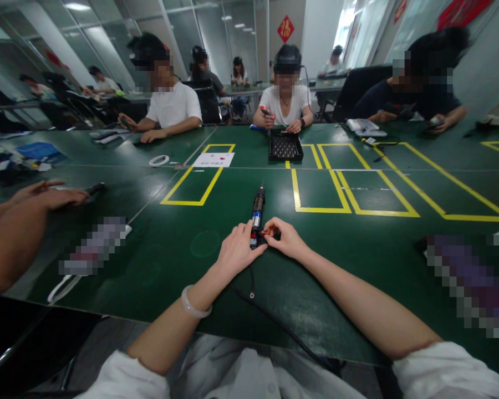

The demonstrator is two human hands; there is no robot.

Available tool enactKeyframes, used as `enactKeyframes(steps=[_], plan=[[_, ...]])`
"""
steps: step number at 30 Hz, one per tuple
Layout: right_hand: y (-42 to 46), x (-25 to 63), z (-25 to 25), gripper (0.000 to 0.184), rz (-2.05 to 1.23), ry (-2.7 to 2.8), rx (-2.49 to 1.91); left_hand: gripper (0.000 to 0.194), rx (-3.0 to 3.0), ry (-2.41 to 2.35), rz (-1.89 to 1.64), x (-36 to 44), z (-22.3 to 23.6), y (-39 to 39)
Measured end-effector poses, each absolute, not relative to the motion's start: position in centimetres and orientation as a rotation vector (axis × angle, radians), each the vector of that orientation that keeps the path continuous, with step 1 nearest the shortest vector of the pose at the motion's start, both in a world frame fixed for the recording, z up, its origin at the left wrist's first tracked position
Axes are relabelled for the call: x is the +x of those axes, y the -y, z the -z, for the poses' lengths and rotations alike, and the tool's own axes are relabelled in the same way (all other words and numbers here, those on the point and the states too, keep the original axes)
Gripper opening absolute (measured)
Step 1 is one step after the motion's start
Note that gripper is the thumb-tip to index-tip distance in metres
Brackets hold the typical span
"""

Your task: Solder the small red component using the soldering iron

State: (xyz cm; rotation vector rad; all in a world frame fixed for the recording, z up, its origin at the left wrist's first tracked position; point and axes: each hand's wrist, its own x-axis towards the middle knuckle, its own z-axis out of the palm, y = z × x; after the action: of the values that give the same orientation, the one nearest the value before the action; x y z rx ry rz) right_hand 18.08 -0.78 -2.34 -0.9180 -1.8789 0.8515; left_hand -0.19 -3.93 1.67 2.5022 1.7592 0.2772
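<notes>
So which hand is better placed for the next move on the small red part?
Probably the right hand: it pinches at the red part, while the left hand lies against the tool, seemingly steadying it.

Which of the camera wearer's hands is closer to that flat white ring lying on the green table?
Left. In the picture, the left hand is below and right of the flat white ring; the right hand is farther right.

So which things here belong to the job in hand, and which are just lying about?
In the job:
- tool, in the left hand
- small orange piece, at the right hand
- cable, probably, trailing from near the hands

Lying about:
- white ring, perhaps tape
- paper
</notes>
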Motion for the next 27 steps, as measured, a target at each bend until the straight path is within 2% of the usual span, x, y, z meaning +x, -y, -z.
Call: enactKeyframes(steps=[27], plan=[[0.46, 18.40, 2.66, 0.010, -0.860, 2.005, -0.842, 0.066, 2.509, -1.756, -0.291, -0.50, -1.26, 3.82]])
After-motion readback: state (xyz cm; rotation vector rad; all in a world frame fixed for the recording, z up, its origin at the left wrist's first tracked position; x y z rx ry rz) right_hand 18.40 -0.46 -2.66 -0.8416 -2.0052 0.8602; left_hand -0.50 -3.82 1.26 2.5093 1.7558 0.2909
